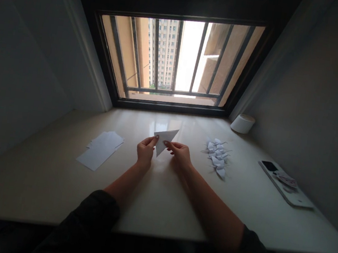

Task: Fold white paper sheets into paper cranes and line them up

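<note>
Between my two hands a white folded paper triangle is held up over the middle of the sill, one corner pointing down. My left hand pinches its left edge, thumb on the near face. On the lower right edge, my right hand grips it between thumb and fingers. To the left lies a loose stack of white paper sheets. Several folded paper cranes sit in a cluster to the right of my right hand.
A phone in a pale case with a ring-like grip lies at the right. Near the window's right corner stands a white cylindrical object. The barred window borders the back of the sill, with walls on both sides.
</note>
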{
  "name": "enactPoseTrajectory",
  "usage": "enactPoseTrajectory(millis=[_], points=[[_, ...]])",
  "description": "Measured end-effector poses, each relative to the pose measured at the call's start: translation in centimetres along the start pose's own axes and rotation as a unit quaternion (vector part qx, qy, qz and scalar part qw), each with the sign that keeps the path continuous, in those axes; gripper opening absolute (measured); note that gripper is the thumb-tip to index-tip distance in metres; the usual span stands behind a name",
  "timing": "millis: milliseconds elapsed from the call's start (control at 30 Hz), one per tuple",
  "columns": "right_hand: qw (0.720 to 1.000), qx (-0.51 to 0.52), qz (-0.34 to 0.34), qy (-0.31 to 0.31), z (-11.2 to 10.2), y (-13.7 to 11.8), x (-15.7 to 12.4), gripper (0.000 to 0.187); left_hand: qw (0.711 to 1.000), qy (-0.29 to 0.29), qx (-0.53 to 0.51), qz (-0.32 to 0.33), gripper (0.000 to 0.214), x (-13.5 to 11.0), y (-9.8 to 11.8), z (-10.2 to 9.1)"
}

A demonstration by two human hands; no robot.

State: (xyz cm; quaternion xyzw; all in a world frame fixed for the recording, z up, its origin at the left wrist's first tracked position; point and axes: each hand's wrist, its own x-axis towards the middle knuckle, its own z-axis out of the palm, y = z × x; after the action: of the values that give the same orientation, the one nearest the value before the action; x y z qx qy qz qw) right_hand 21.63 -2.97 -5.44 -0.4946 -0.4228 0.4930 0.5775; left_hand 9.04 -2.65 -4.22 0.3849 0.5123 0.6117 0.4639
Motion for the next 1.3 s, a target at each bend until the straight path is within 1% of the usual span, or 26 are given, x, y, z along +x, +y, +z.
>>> enactPoseTrajectory(millis=[67, 233, 300, 367, 467, 567, 667, 733, 900, 1033, 1133, 1300], points=[[1.000, -0.011, -0.004, 0.010, 0.0, 0.0, -0.1, 0.036, 1.000, -0.005, 0.003, 0.011, 0.039, 0.0, -0.2, 0.0], [0.998, -0.043, -0.022, -0.038, -0.2, -0.1, 0.0, 0.036, 1.000, 0.001, 0.000, 0.022, 0.040, 0.0, -0.6, 0.1], [0.998, -0.049, -0.036, -0.030, -0.2, 0.0, 0.1, 0.035, 1.000, -0.004, -0.002, 0.019, 0.040, 0.1, -0.6, 0.1], [0.997, -0.054, -0.049, -0.008, -0.2, 0.1, 0.1, 0.034, 1.000, -0.019, -0.009, 0.007, 0.039, 0.2, -0.5, 0.0], [0.998, -0.044, -0.051, 0.014, -0.2, 0.3, -0.1, 0.035, 0.998, -0.062, -0.013, -0.014, 0.039, 0.3, -0.1, -0.1], [0.999, -0.003, -0.037, 0.037, -0.1, 0.1, -0.2, 0.035, 0.993, -0.115, 0.019, -0.025, 0.044, 0.2, 0.3, -0.2], [0.997, 0.041, -0.035, 0.059, 0.0, -0.1, -0.3, 0.032, 0.984, -0.170, 0.051, -0.006, 0.041, -0.1, 0.3, -0.2], [0.995, 0.068, -0.031, 0.060, 0.0, -0.2, -0.4, 0.030, 0.979, -0.195, 0.055, 0.005, 0.037, -0.2, 0.1, -0.2], [0.992, 0.106, -0.006, 0.071, 0.2, 0.2, -0.4, 0.032, 0.978, -0.203, 0.044, -0.017, 0.035, 0.1, -0.3, -0.2], [0.990, 0.114, -0.006, 0.082, 0.2, 0.4, -0.1, 0.034, 0.974, -0.221, 0.048, -0.028, 0.035, 0.2, -0.3, -0.3], [0.989, 0.110, -0.007, 0.100, -0.3, 0.3, 0.4, 0.033, 0.972, -0.225, 0.059, -0.034, 0.034, 0.0, -0.3, -0.2], [0.984, 0.093, -0.019, 0.147, -1.9, -0.3, 1.5, 0.034, 0.969, -0.231, 0.086, -0.027, 0.032, -0.4, -0.1, 0.0]])
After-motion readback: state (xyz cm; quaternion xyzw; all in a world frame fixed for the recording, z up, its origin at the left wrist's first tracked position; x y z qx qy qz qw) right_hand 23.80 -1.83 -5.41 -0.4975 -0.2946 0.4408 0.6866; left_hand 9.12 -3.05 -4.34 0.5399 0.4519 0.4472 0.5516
